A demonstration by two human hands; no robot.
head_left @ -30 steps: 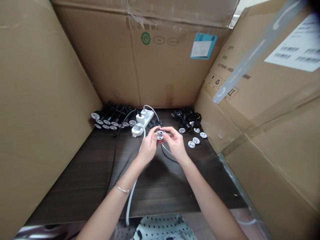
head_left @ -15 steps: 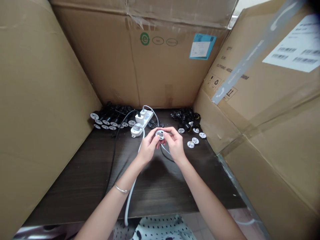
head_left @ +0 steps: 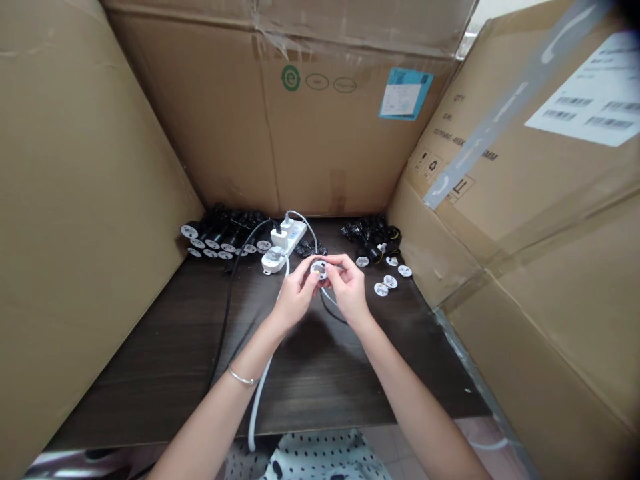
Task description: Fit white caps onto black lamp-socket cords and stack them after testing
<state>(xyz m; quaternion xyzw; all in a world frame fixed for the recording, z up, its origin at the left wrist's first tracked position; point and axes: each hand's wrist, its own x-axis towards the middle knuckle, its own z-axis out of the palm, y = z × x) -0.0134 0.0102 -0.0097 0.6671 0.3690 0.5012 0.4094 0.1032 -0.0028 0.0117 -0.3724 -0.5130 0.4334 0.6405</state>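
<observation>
Between my two hands, above the middle of the dark table (head_left: 190, 373), is a round white disc-shaped part (head_left: 319, 269) with small dark and yellow details on its face. My left hand (head_left: 296, 293) grips its left side, thumb on the near edge. From the right, my right hand (head_left: 350, 287) pinches it with thumb and fingers. Whatever sits under the disc is hidden by my fingers. Similar loose white discs (head_left: 381, 289) lie to the right of my hands, beside a bundle of black cabled parts (head_left: 373, 237).
Cardboard walls enclose the table at the left (head_left: 90, 200), back (head_left: 320, 147) and right (head_left: 500, 253). Behind my hands lies a white power strip (head_left: 299, 231) with plugs. A white cable (head_left: 257, 407) runs over the front edge. Black cylinders with white discs (head_left: 227, 233) are stacked back left.
Hardly anything differs. Both hands keep hold of the white disc in nearly the same spot, with only a very slight shift of the fingers.
</observation>
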